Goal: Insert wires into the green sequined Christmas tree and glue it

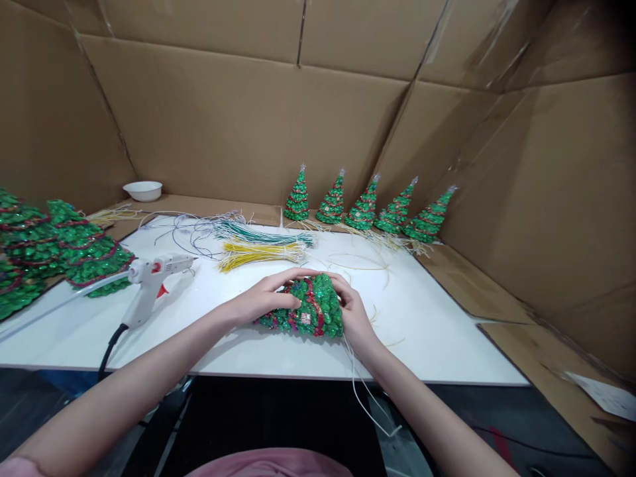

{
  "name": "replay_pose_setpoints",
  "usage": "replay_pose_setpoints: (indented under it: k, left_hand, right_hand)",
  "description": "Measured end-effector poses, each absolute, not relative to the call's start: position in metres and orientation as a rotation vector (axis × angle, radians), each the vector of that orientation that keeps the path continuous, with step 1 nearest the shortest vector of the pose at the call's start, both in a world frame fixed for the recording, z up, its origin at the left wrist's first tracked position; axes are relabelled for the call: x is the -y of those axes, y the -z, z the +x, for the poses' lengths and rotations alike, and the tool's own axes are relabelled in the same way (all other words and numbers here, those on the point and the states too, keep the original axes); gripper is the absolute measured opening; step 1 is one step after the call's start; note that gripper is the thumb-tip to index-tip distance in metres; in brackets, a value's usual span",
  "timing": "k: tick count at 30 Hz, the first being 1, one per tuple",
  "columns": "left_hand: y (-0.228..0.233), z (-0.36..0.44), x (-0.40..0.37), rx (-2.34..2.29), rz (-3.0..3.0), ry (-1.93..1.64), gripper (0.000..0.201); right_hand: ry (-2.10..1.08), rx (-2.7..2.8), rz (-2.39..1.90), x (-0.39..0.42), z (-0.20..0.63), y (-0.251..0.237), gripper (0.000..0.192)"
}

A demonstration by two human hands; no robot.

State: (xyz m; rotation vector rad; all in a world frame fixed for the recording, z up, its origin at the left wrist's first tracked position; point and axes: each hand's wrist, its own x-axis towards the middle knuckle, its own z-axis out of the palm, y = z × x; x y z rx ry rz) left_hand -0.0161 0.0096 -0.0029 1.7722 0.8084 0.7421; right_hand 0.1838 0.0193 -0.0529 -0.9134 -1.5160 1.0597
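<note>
A small green glittery Christmas tree [322,305] with red garland lies on its side near the front of the white table, its base turned to the right. My left hand [273,297] is closed around its upper left part, the thumb across the near side. At the base end, my right hand [354,315] grips the tree, with some fingers hidden behind it. White wires [354,371] hang from the base over the table's front edge, down beside my right forearm.
A white glue gun [149,285] stands at the left, near several larger green trees [89,245]. Yellow wires [258,254] and green wires [263,233] lie bundled behind my hands. Several finished-looking trees [362,205] line the cardboard wall [238,126]. A white bowl [144,191] sits back left.
</note>
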Motion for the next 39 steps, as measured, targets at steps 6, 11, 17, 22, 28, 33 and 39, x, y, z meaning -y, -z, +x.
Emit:
replay_pose_setpoints:
  k: [6,11,17,22,28,33,39]
  left_hand:
    - [0.0054,-0.0163,-0.0099,-0.796,1.784,-0.746,0.058]
    - [0.0062,-0.0166,-0.0103,-0.799,1.78,-0.742,0.059]
    - [0.0063,-0.0167,-0.0096,-0.807,1.796,-0.74,0.059]
    - [0.0037,-0.0152,-0.0083,-0.824,1.797,-0.741,0.057]
    - [0.0016,-0.0127,-0.008,-0.817,1.783,-0.736,0.055]
    - [0.0019,-0.0123,-0.0086,-0.809,1.78,-0.744,0.055]
    - [0.0006,-0.0136,-0.008,-0.812,1.767,-0.732,0.056]
  right_hand:
    - [-1.039,1.503,-0.917,-0.0195,0.1826,0.0533,0.012]
    - [-1.043,1.503,-0.912,-0.0195,0.1821,0.0537,0.015]
    - [-1.02,1.51,-0.917,-0.0201,0.1826,0.054,0.012]
    - [-1.023,1.514,-0.922,-0.0198,0.183,0.053,0.013]
    - [-1.033,1.529,-0.908,-0.0197,0.184,0.0539,0.013]
    - [-1.062,1.508,-0.89,-0.0207,0.1846,0.0559,0.005]
    - [-1.034,1.52,-0.912,-0.019,0.1839,0.0524,0.009]
